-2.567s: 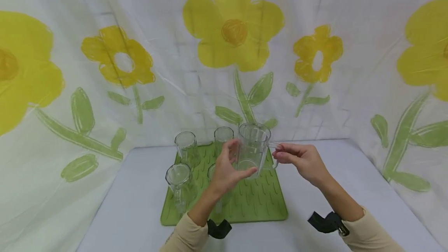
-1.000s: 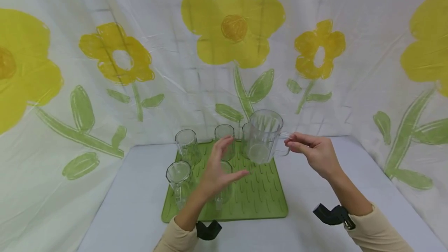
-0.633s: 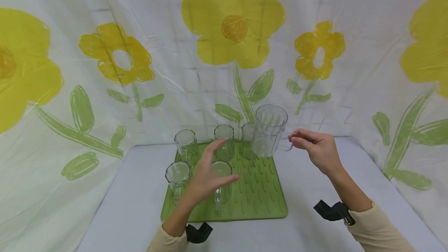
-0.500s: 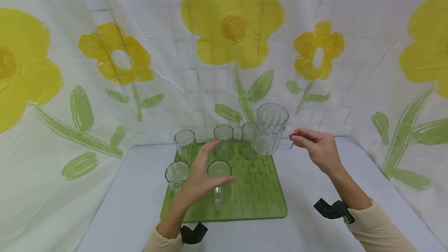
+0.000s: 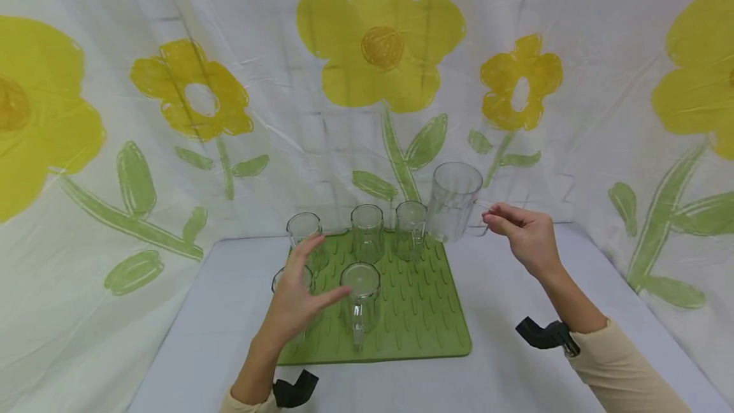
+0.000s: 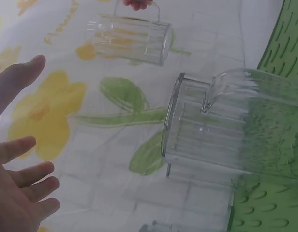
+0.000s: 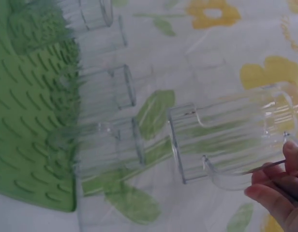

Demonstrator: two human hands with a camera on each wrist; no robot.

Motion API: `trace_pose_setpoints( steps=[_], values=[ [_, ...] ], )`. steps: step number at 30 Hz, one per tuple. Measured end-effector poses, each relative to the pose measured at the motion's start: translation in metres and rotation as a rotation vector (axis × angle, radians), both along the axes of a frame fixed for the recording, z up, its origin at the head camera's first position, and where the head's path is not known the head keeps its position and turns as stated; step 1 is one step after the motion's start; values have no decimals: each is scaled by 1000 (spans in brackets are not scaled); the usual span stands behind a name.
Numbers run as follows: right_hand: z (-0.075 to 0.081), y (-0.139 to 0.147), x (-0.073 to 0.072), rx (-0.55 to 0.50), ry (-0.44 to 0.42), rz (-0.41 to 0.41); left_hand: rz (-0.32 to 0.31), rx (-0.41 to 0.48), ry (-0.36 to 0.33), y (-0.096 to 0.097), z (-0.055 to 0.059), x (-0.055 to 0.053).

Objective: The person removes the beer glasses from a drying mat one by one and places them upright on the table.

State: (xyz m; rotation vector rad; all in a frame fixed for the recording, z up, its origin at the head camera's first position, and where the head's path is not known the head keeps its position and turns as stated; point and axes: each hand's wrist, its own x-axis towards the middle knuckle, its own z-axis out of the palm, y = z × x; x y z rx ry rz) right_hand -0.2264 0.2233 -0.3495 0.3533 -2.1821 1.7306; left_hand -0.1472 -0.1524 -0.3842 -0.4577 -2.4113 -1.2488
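Note:
My right hand [image 5: 524,234] pinches the handle of a clear glass mug [image 5: 453,202], raised over the back right corner of the green mat [image 5: 424,330]. In the right wrist view, thumb and fingers close on that handle beside the ribbed mug body [image 7: 226,135]. My left hand [image 5: 289,304] hovers over the mat's left side, thumb and fingers spread, holding nothing. Partly behind it is a front left mug [image 5: 280,276]. Just right of its thumb stands another mug [image 5: 362,311]. Along the back are a left mug [image 5: 304,228], a middle mug [image 5: 367,234] and a right mug [image 5: 410,234].
The mat lies on a white table [image 5: 504,349]. Close behind it hangs a white sheet [image 5: 275,81] printed with yellow flowers. A black wrist mount [image 5: 295,391] sits on the left forearm, another wrist mount [image 5: 547,334] on the right.
My left hand, earlier beside the held mug's body, has drawn away to the left with fingers spread. My right hand has carried the mug up and to the right by its handle.

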Motion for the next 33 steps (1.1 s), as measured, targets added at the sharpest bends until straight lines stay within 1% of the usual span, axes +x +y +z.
trace_pose_setpoints(
  steps=[5, 9, 15, 22, 25, 29, 33],
  values=[
    [-4, 1, -8, 7, 20, -32, 52, -17, 32, -13, -4, 3],
    [-9, 4, -13, 20, 22, -57, 90, -6, 13, -22, -9, 5],
    [-17, 9, -19, 63, 31, -117, 125, 11, -56, -38, -15, 9],
    [-27, 14, -27, 72, 25, -193, 157, 14, -130, -57, -26, 14],
    [-32, 16, -30, 89, 27, -225, 161, 9, -174, -64, -29, 16],
    [-40, 18, -35, 82, 33, -266, 176, 9, -241, -72, -34, 18],
    [-48, 20, -39, 93, 19, -300, 187, 16, -295, -78, -39, 19]
  ],
)
